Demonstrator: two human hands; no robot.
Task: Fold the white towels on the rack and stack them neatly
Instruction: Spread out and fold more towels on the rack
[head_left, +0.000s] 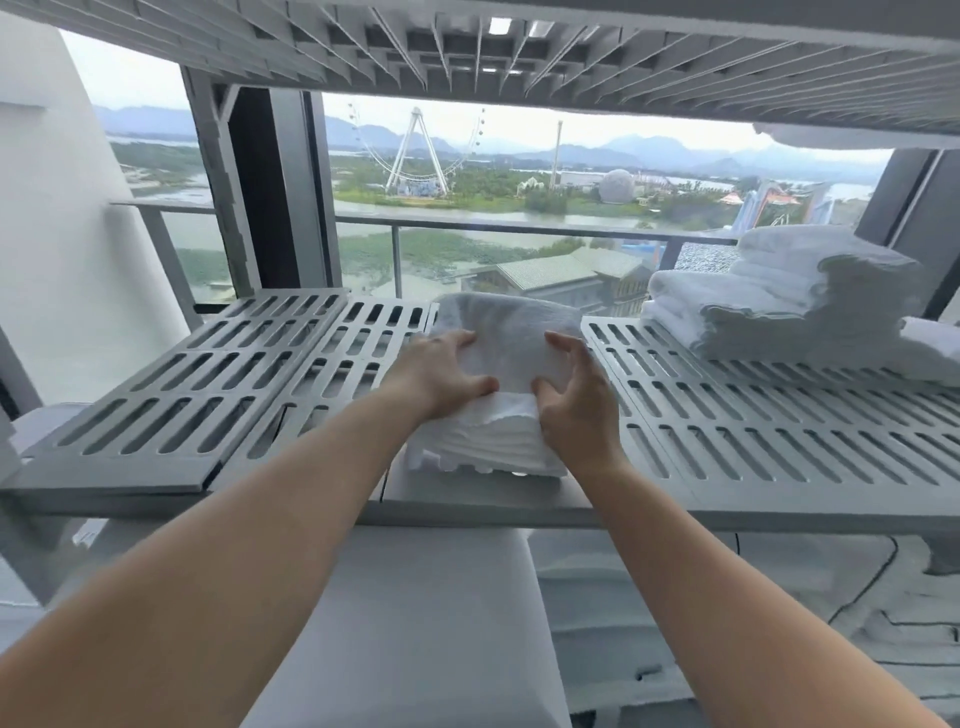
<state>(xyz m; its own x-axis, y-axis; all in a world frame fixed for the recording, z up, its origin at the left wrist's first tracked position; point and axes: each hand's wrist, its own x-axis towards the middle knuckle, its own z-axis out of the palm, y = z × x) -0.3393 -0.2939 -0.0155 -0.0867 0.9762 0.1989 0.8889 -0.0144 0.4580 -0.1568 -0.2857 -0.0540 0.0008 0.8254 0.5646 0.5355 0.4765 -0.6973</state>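
The folded towel in the middle of the frame is plain white, its layered edges showing as fine pale ripples. The towel stack at the right is the same white. The rack shelf beneath is flat grey, patterned with even rows of oblong slots. The upper shelf along the top is grey too, ribbed in a grid. The pad at lower centre is plain light grey.

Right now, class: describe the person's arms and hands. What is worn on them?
Nothing worn shows. Both forearms are bare to the frame's edge, no sleeves. The left hand and right hand have no gloves, watch, bracelet or visible rings.
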